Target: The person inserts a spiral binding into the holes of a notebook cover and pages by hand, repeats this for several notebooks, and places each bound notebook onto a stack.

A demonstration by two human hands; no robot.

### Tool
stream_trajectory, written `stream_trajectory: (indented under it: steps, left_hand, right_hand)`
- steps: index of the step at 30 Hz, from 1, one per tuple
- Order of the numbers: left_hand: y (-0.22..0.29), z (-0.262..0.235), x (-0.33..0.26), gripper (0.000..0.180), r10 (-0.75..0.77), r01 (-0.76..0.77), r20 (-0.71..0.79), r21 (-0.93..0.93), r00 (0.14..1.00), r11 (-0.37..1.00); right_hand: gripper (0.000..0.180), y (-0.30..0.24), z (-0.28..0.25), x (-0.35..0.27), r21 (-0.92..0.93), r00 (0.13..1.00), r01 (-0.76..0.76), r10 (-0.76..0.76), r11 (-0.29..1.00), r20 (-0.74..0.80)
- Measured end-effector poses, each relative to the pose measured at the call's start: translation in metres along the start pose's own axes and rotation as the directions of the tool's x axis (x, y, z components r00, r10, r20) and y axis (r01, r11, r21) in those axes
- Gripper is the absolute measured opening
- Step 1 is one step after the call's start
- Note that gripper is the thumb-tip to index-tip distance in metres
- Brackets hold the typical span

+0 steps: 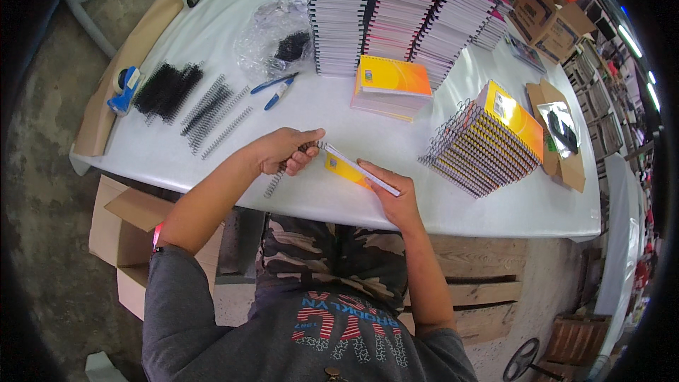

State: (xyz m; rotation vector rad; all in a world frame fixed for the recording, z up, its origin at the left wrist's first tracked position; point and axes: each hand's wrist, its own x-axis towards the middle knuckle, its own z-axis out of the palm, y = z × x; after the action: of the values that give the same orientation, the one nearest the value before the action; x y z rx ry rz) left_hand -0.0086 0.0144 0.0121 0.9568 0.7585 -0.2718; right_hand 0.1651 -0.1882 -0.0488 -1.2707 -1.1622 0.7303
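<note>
"White-covered surface (467,212) right across the room, concrete floor (49,170) to its left. What stands tallest on it?"

"Tall stacks of books (343,21) at the far side, dark bindings down their edges. Nearer are two yellow lots: a coiled stack (488,148) on the right, and a plain stack (392,81) mid-surface, where I can make out no coils."

"How far along does the work look?"

"Partway, I'd judge. The coiled stack looks done; the plain stack seems to be what's left, along with the piece in hand. Spares lie on the left: a dense black coil pile (168,92) and some looser coils (212,110), with a blue tool (279,94) just beyond."

"And the piece in hand?"

"A yellow notebook (346,168), held over the near edge of the surface. The right hand (392,194) has its fingers clamped on one end, thumb along the pale page edge."

"The other hand?"

"The left hand (286,153) is at the opposite corner, fingers closed around a dark coil (274,182). One end hangs below the fist; the other meets the notebook's corner, between it and the fingertips. How many holes it has passed through is too small to tell."
</note>
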Motion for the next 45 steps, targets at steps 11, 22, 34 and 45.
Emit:
stream_trajectory:
  steps: [11,22,34,45]
  left_hand:
    - [0.017,0.029,-0.017,0.026,0.595,-0.439,0.189,0.844,0.781,0.308]
    - [-0.008,-0.079,-0.042,0.019,0.66,0.606,-0.517,0.787,0.545,0.117]
    - [0.006,0.026,-0.027,0.031,0.753,-0.441,0.237,0.894,0.614,0.078]
    - [0.015,0.024,-0.027,0.024,0.36,-0.333,0.095,0.646,0.928,0.687]
  right_hand:
    - [0.028,-0.011,0.0,-0.001,0.029,0.992,-0.111,0.113,0.993,-0.061]
    - [0.027,-0.012,0.002,-0.001,0.044,0.986,-0.121,0.125,0.992,-0.109]
    - [0.027,-0.008,-0.002,-0.005,0.137,0.982,-0.183,0.188,0.974,-0.025]
    - [0.028,-0.006,-0.004,-0.003,0.055,0.993,-0.113,0.111,0.992,0.051]
